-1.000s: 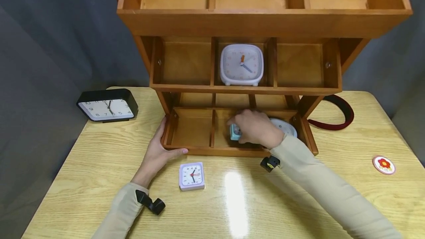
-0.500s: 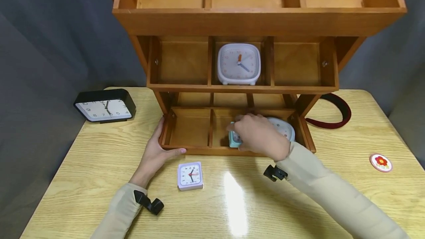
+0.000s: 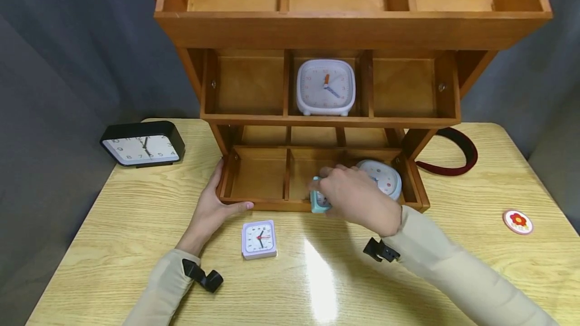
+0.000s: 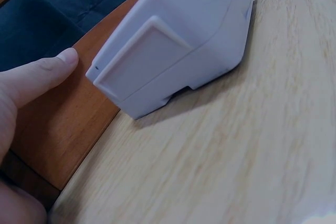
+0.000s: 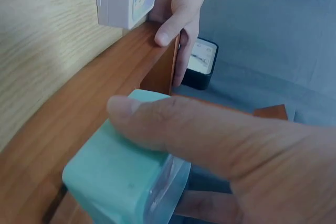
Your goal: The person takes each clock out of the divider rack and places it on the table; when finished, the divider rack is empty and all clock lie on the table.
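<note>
My right hand pinches a small mint-green alarm clock over the front edge of the lowest drawer, at its middle compartment. In the right wrist view the thumb lies across the casing of the mint clock; part of its face is hidden. My left hand rests on that drawer's front left corner, thumb straight along the front and fingers straight along the side. Near the left thumb stands a lilac square alarm clock on the table. A rounded pale blue clock lies in the drawer's right compartment.
The middle drawer above holds a white clock in its central compartment. Over it juts the top drawer. A black clock stands at the left; a dark red headband and a round flower badge lie at the right.
The right hand has drawn the mint clock toward the drawer's front edge, uncovering more of the pale blue clock. The left hand has stayed at the drawer's corner.
</note>
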`<state>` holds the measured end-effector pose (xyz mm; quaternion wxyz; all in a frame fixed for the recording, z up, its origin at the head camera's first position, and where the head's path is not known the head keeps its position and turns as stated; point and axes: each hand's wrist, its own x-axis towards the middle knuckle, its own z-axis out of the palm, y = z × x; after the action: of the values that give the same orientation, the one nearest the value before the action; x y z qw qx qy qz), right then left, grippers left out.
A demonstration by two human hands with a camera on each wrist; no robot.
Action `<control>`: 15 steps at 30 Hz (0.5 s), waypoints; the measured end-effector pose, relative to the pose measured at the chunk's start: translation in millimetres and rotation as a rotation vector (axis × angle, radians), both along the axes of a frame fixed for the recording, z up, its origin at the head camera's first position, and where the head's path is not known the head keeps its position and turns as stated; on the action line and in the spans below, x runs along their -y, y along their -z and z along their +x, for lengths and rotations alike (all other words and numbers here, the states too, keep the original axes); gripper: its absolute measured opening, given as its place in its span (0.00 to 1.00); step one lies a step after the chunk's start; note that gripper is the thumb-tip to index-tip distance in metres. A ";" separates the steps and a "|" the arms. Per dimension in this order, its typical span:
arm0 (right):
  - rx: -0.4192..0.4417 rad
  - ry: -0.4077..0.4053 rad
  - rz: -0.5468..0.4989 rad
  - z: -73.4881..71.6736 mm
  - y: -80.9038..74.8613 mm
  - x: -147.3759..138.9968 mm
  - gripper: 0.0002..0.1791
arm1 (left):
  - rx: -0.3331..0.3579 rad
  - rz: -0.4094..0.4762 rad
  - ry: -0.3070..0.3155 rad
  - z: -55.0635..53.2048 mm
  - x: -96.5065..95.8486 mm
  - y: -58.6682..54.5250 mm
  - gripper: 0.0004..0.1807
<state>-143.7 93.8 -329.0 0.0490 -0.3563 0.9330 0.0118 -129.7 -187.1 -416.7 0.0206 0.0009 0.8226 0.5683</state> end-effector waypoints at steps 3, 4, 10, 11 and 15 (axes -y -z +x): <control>0.024 -0.004 0.001 5.6 1.5 1.4 0.29 | 0.000 -0.001 0.003 -0.4 0.3 -0.1 0.64; 0.034 -0.005 0.004 7.8 2.1 2.1 0.31 | 0.000 -0.002 0.003 -0.6 0.4 -0.3 0.64; 0.036 -0.025 0.058 22.6 9.5 7.3 0.33 | 0.001 -0.002 0.003 -1.1 0.4 -1.1 0.64; 0.033 -0.032 0.067 25.3 11.1 8.3 0.33 | 0.003 0.002 0.003 -0.9 0.3 -1.2 0.64; 0.050 -0.055 0.101 33.6 17.8 13.3 0.32 | 0.006 0.006 -0.002 -0.1 0.0 -0.9 0.64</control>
<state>-110.1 80.5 -346.8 0.0900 -0.3789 0.9196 0.0513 -129.8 -187.2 -415.7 0.0225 -0.0012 0.8208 0.5707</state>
